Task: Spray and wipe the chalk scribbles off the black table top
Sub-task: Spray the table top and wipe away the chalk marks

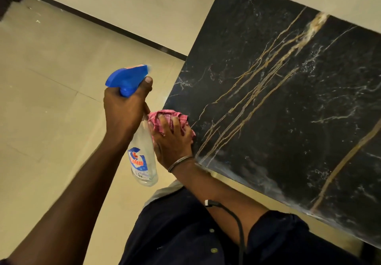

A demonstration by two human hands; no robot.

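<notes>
At the left edge of the black table top (288, 120), seen from the head camera, I am pressing a bunched pink checked cloth (171, 118) against the stone with my right hand (172, 143), fingers curled over it and gripping; my left hand (121, 107) is clasping the neck of the spray bottle (144, 159), forefinger lying by the blue trigger, bottle hanging off the table over the tiled floor (51, 89). Wiping looks to be the step in hand; I cannot tell chalk from the pale veining, though a hazy smear is showing along the near edge; the next move, I judge, is calling for strokes rightward across the broad run of stone, keeping the cloth from slipping over the edge; the wall (144, 0) is bounding the far side.
</notes>
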